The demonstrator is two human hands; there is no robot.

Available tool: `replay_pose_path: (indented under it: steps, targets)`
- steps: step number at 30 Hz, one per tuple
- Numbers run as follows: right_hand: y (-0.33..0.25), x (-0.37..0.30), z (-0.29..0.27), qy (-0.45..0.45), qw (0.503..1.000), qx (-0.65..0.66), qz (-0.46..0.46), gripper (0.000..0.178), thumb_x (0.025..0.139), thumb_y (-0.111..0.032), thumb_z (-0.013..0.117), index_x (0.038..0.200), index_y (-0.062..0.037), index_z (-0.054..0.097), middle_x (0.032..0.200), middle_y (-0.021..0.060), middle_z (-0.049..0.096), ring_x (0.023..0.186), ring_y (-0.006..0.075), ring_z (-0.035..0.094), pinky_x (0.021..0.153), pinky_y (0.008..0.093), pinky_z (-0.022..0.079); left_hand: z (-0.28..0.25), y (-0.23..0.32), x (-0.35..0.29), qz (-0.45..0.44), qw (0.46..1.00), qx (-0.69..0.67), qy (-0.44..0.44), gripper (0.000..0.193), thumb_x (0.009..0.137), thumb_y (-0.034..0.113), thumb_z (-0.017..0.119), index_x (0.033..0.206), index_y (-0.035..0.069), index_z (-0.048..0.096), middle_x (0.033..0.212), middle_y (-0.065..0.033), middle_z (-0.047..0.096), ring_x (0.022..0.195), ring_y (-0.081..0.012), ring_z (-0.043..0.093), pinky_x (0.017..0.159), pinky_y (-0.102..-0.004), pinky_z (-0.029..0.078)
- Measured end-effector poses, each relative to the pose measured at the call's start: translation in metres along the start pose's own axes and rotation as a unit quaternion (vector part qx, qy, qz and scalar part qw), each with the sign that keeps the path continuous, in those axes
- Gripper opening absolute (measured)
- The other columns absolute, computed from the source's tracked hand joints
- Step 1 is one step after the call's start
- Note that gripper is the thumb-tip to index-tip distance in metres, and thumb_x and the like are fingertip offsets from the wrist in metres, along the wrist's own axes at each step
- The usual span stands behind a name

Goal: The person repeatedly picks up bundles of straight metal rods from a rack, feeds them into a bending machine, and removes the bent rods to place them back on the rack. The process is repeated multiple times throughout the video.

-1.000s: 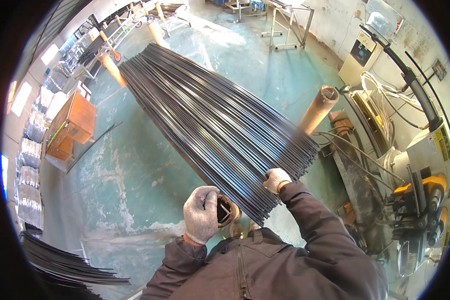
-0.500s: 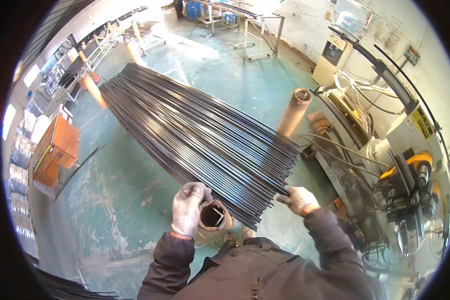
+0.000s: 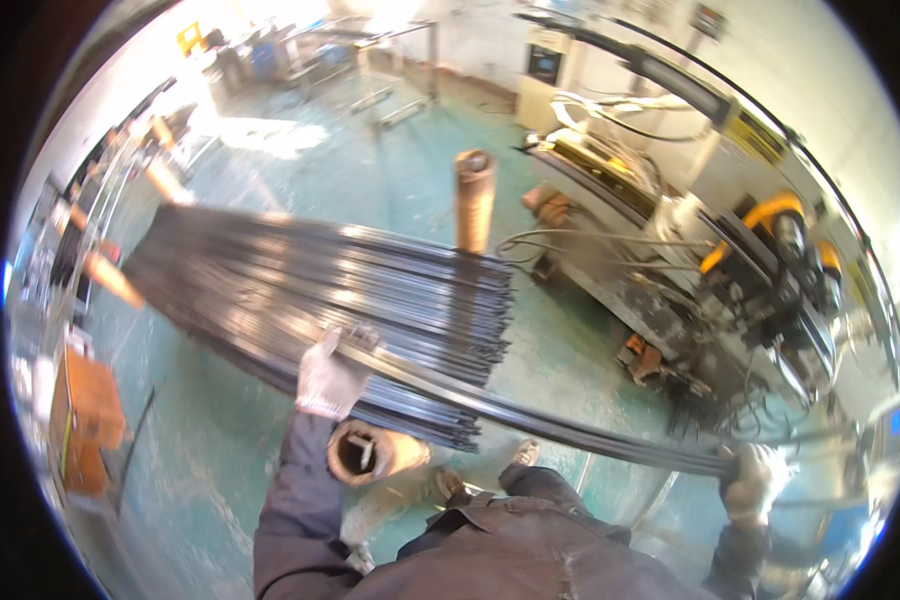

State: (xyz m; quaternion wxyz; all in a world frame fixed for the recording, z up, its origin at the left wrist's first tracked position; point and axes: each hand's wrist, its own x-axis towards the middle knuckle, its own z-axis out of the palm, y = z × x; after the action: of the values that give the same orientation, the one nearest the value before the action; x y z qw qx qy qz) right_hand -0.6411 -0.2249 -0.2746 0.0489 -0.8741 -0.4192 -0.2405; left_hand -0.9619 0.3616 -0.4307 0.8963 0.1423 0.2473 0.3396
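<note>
A small bundle of long black rods slants across in front of me, bowed and lifted off the larger pile. My right hand, in a pale work glove, is closed round its near end at the right. Farther along, my gloved left hand grips the same rods over the pile, its fingertips slightly blurred. Beneath and beyond lies the wide pile of black rods, fanned side by side, with uneven ends to the right. Just below my left hand stands a thick brown cardboard tube, open at the top.
Another upright brown tube stands at the pile's far side. Machinery with yellow and black parts and loose hoses fills the right. An orange-brown wooden cabinet is at the left. Metal frame stands are at the back.
My right hand has moved right and toward me, drawing rods off the pile. My left hand has left the near tube's rim and taken hold of those rods. The view has turned rightward.
</note>
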Motion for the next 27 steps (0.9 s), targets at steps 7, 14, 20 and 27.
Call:
replay_pose_path:
  steps: [7,14,20,27]
  targets:
    - [0.089,-0.057,0.122,-0.047,0.996,0.062,0.036,0.028,0.090,-0.023,0.084,0.077,-0.0149,0.061,0.075,0.0095,0.066,0.073,0.0340,0.066,0.070,0.0496,0.051,0.045,0.010,-0.021,0.072,0.965,0.251,0.015,0.023,0.109,0.028,0.074,0.121,0.008,0.073,0.120,-0.0073,0.076,0.115,-0.0287,0.071,0.106,-0.0497,0.058]
    - [0.278,-0.055,0.216,0.068,0.969,0.025,0.237,0.020,0.086,-0.007,0.084,0.089,-0.0051,0.064,0.095,0.0181,0.067,0.099,0.0450,0.065,0.093,0.0544,0.053,0.199,0.013,-0.001,0.193,0.974,0.119,0.008,0.029,0.113,0.019,0.075,0.138,0.006,0.069,0.112,-0.0018,0.078,0.098,-0.0148,0.074,0.093,-0.0319,0.064]
    - [0.319,0.006,0.269,0.324,0.677,0.245,0.614,0.071,0.102,-0.003,0.071,0.168,-0.0020,0.043,0.146,0.0206,0.069,0.141,0.0354,0.065,0.122,0.0470,0.052,0.323,-0.152,0.049,0.172,0.959,0.211,-0.075,0.030,0.113,0.022,0.075,0.138,0.005,0.068,0.105,-0.0005,0.074,0.096,-0.0144,0.069,0.098,-0.0383,0.060]
    - [0.270,0.143,0.217,0.273,0.100,0.809,0.511,0.028,0.109,0.001,0.062,0.137,0.0031,0.061,0.123,0.0203,0.071,0.113,0.0384,0.073,0.111,0.0603,0.061,0.412,-0.344,0.123,-0.034,0.954,0.176,-0.241,0.032,0.109,0.022,0.079,0.133,0.006,0.066,0.120,-0.0068,0.069,0.122,-0.0299,0.066,0.123,-0.0533,0.051]
